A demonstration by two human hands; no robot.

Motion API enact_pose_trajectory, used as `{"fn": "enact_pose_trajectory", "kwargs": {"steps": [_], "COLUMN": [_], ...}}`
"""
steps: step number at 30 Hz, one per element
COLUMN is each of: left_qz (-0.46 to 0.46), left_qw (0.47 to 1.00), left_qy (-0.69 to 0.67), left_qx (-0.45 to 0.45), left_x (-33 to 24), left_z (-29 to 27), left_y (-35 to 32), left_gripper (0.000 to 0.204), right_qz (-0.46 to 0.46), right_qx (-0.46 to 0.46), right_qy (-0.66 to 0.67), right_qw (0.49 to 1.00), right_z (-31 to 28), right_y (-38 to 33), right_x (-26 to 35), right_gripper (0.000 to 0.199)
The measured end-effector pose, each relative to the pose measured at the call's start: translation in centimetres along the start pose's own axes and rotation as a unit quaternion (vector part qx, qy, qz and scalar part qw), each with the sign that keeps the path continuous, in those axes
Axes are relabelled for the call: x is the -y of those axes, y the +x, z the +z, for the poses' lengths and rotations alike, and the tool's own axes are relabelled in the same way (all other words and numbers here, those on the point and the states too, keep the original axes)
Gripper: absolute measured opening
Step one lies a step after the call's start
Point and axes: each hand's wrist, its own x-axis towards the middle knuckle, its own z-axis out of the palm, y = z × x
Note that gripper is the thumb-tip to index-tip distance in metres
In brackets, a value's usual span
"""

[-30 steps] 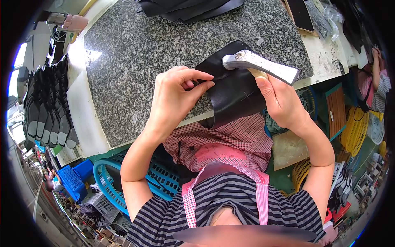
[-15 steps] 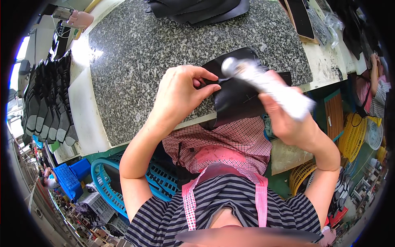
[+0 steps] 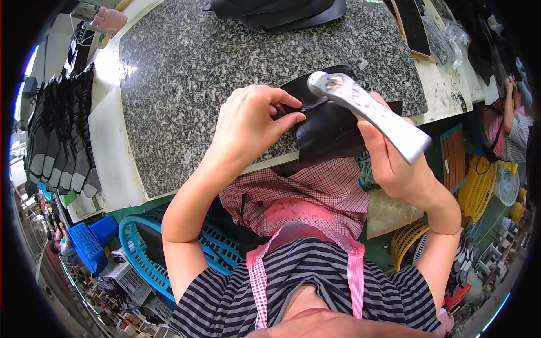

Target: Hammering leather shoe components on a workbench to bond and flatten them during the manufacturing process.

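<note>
My right hand [image 3: 389, 146] is wrapped round the handle of a silver metal hammer [image 3: 375, 107]. The hammer's round head lies over a black leather piece [image 3: 332, 132], close to a raised fold in it; whether they touch I cannot tell. Part of the leather rests on the speckled stone slab [image 3: 186, 84], and part hangs over the front edge toward my lap. My left hand [image 3: 251, 115] pinches the leather's edge between thumb and fingers, just left of the hammer head.
A stack of black leather pieces [image 3: 282, 12] lies at the slab's far side. Rows of black shoe-shaped parts [image 3: 62, 135] stand at the left. A blue basket [image 3: 128, 248] sits below the table, yellow baskets [image 3: 479, 186] at the right. Another person [image 3: 515, 124] is at the far right.
The hammer, blurred before, now shows sharply with its head slightly further right and a little higher. My left hand keeps its pinch on the leather.
</note>
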Motion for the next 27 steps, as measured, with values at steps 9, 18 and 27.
{"fn": "enact_pose_trajectory", "kwargs": {"steps": [9, 18, 27], "left_qz": [0.095, 0.088, 0.16], "left_qw": [0.995, 0.996, 0.986], "left_qy": [-0.013, -0.02, 0.012], "left_qx": [-0.038, 0.024, -0.034], "left_x": [1.5, 2.1, 2.9], "left_z": [0.0, -1.1, -0.9], "left_y": [0.0, 1.4, 1.3], "left_gripper": [0.016, 0.021, 0.026], "right_qz": [0.079, 0.075, 0.087], "right_qx": [0.002, -0.022, 0.058], "right_qy": [0.12, 0.144, 0.065], "right_qw": [0.99, 0.986, 0.992], "right_z": [3.9, 4.3, 1.7], "right_y": [-1.8, -2.3, -0.6], "right_x": [-2.8, -3.5, -1.8], "right_gripper": [0.024, 0.02, 0.033]}}
